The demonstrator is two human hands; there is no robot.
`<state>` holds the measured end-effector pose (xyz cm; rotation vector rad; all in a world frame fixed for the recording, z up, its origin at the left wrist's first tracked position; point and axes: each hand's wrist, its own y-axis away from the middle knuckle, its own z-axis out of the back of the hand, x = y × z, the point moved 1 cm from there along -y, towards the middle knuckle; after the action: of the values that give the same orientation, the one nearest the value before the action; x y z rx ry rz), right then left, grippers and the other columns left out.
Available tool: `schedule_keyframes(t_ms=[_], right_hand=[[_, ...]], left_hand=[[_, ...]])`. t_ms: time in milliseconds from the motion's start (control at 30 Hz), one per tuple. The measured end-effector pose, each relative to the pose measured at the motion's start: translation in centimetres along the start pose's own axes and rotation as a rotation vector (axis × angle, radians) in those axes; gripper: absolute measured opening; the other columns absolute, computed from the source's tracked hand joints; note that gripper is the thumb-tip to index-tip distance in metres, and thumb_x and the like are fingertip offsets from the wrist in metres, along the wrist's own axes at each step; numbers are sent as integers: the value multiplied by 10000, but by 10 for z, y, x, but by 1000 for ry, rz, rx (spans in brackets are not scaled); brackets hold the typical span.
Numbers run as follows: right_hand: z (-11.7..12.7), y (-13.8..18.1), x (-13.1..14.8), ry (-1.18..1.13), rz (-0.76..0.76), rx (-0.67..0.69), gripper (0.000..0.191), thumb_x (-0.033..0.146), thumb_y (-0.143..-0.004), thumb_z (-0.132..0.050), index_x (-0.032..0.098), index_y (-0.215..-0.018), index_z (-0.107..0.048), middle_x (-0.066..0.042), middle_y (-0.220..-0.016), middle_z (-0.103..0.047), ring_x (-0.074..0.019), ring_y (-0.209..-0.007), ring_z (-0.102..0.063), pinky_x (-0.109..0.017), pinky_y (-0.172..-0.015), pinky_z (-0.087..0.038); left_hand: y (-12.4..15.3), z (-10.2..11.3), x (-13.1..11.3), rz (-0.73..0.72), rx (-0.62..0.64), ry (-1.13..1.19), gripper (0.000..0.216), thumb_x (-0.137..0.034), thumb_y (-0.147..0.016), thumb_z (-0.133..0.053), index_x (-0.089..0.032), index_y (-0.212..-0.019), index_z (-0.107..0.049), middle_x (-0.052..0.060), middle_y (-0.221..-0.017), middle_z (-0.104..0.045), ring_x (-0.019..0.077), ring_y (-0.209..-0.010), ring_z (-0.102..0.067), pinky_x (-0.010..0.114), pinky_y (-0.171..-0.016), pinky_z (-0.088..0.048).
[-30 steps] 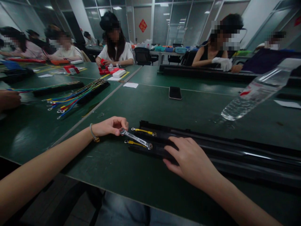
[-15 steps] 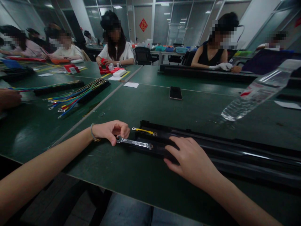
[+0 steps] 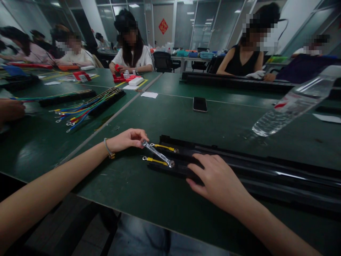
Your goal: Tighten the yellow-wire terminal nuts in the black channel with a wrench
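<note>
My left hand [image 3: 129, 139] pinches one end of a silver wrench [image 3: 158, 153]. The wrench's other end sits at a nut on the near side of a long black channel [image 3: 247, 161]. Two short yellow wires with ring terminals stick out at the channel's left end: the far yellow wire [image 3: 163, 147] and the near yellow wire [image 3: 156, 161], which passes beneath the wrench. My right hand [image 3: 213, 177] rests on the channel to the right of the nuts, fingers spread and bent over it, gripping no separate object.
A phone [image 3: 200, 104] lies beyond the channel. At the right, a clear water bottle [image 3: 290, 105] stands on the green table [image 3: 128, 199]. Bundled coloured wires [image 3: 90, 106] lie at the left. Several people sit around the tables, one behind another black channel [image 3: 226, 81].
My left hand has swung the wrench's held end away from me, up and slightly right. The near yellow wire now shows. My right hand has stayed nearly still.
</note>
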<state>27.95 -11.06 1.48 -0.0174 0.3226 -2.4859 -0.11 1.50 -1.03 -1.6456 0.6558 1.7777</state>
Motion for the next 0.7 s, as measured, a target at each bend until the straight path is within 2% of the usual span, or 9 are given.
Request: schedule_keyframes(t_ms=[133, 267, 533, 700], right_hand=[[0, 0, 1, 2, -10, 14, 253, 331, -776, -503, 174, -928, -631, -134, -1074, -562, -256, -930, -515, -387, -741, -390], [0, 0, 1, 1, -8, 19, 258, 332, -778, -501, 170, -930, -630, -138, -1073, -563, -255, -932, -516, -390, -745, -389], [0, 0, 0, -4, -1, -9, 239, 323, -769, -515, 171, -912, -630, -139, -1060, -570, -255, -927, -520, -388, -737, -392], [0, 0, 0, -9, -9, 12, 243, 328, -773, -506, 172, -913, -630, -137, -1069, -564, -260, -937, -514, -390, -738, -390]], left_hand=[[0, 2, 1, -6, -6, -13, 261, -317, -653, -706, -127, -793, -595, -4, -742, -556, 85, -627, -503, 201, -581, -395], [-1, 2, 2, -37, 49, -1, 260, -325, -657, -708, -127, -785, -596, -9, -698, -542, 93, -634, -491, 208, -594, -388], [2, -9, -4, 9, 260, 96, 311, -308, -530, -792, -170, -688, -563, -21, -607, -491, 123, -612, -459, 233, -566, -386], [5, -16, -10, 37, 377, 90, 298, -259, -517, -802, -175, -654, -551, -34, -560, -427, 128, -585, -435, 252, -574, -380]])
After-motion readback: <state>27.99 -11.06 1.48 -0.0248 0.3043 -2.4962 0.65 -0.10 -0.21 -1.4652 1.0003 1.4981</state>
